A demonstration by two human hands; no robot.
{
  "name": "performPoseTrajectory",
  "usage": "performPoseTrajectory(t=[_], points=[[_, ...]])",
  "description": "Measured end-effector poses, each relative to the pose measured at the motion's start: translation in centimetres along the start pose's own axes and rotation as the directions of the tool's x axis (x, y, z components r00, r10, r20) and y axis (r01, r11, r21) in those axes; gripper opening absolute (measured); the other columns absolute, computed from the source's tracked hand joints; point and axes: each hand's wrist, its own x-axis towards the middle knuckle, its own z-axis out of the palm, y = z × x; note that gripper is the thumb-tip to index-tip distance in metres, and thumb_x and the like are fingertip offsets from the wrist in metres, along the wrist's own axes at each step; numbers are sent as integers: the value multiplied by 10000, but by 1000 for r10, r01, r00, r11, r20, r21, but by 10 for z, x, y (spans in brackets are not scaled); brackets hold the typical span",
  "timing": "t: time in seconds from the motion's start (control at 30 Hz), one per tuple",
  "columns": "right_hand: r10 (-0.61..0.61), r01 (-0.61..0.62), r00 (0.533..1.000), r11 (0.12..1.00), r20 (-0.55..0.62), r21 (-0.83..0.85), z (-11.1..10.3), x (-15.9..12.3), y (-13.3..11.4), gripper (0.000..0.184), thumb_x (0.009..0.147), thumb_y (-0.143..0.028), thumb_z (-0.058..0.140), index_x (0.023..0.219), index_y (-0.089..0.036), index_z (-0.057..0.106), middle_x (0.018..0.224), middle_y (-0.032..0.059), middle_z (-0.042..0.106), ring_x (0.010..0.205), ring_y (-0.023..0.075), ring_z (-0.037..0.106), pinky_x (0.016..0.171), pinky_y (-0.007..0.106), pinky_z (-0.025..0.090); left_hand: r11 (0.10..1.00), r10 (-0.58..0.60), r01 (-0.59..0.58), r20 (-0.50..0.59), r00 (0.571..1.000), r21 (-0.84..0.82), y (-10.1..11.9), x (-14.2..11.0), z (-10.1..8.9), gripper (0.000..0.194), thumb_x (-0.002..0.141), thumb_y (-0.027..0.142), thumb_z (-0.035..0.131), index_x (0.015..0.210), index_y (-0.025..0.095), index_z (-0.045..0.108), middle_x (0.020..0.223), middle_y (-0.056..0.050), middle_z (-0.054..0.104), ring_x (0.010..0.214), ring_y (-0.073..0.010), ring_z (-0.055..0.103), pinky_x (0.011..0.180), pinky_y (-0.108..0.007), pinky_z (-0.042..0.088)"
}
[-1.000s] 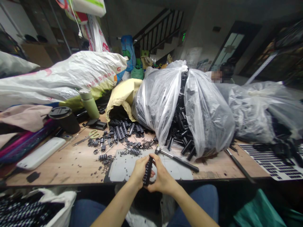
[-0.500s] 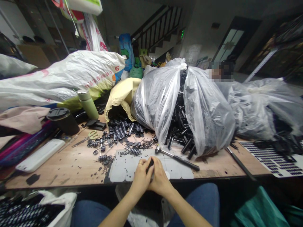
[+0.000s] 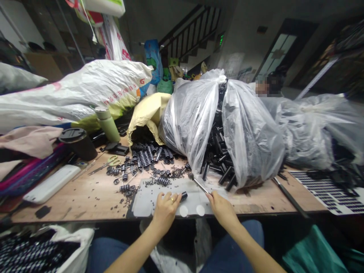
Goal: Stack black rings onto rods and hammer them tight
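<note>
In the right hand (image 3: 223, 207) now: a hammer (image 3: 201, 185).

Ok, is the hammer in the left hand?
No, the right hand grips the hammer, while the left hand has its fingers on a black cylinder.

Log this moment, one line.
left hand: holding short black cylinder; right hand: gripping metal-shafted hammer; below: flat light-grey board; beyond board: black-and-white patterned cylinders
</note>
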Motion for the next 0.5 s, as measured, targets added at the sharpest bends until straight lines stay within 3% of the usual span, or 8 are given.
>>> performPoseTrajectory(t=[0.1, 0.2, 0.27, 0.33, 0.43, 0.5], points=[[-25, 25, 1000, 983, -1, 182, -2, -34, -12, 364, 924, -355, 170, 790, -212, 477, 618, 23, 617, 594, 181, 614, 510, 246, 346, 999, -25, 26, -12, 1000, 25, 4, -2, 4, 395, 814, 24, 388, 1154, 184, 511, 1060, -84, 619, 989, -226, 525, 812, -429, 366], [-10, 2, 999, 987, 47, 158, -2, -54, -20, 409, 918, -372, 123, 763, -214, 467, 596, 45, 626, 539, 213, 621, 455, 261, 305, 998, -46, 46, -10, 999, 48, 10, -4, 7, 397, 817, 33, 368, 1155, 181, 514, 1071, -85, 621, 1014, -232, 527, 845, -448, 360], [5, -17, 996, 991, 91, 136, -7, -57, -25, 409, 914, -384, 132, 725, -219, 455, 546, 42, 615, 491, 224, 611, 430, 264, 286, 996, -55, 56, -15, 998, 65, 17, -4, 10, 385, 828, 64, 358, 1173, 155, 501, 1119, -95, 600, 1070, -233, 505, 903, -455, 340], [-10, -2, 998, 976, 55, 217, -15, -56, -33, 398, 914, -391, 135, 733, -222, 447, 546, 34, 610, 496, 211, 609, 440, 257, 311, 994, -70, 72, -29, 997, 82, 26, -5, 16, 380, 838, 139, 370, 1203, 101, 470, 1213, -128, 533, 1162, -243, 436, 960, -447, 312], [-89, 110, 993, 925, -74, 363, -24, -57, -53, 415, 917, -385, 108, 782, -213, 460, 613, 38, 617, 548, 174, 611, 491, 234, 367, 991, -89, 94, -55, 995, 99, 40, -9, 28, 492, 818, 247, 399, 1244, 2, 396, 1297, -200, 425, 1245, -282, 321, 995, -439, 293], [-177, 186, 983, 925, -57, 331, -21, -59, -68, 433, 916, -380, 117, 765, -207, 484, 631, 48, 624, 554, 168, 611, 488, 228, 367, 990, -80, 88, -75, 994, 108, 44, -12, 37, 542, 796, 203, 384, 1284, -22, 321, 1300, -218, 410, 1252, -291, 304, 996, -442, 294]])
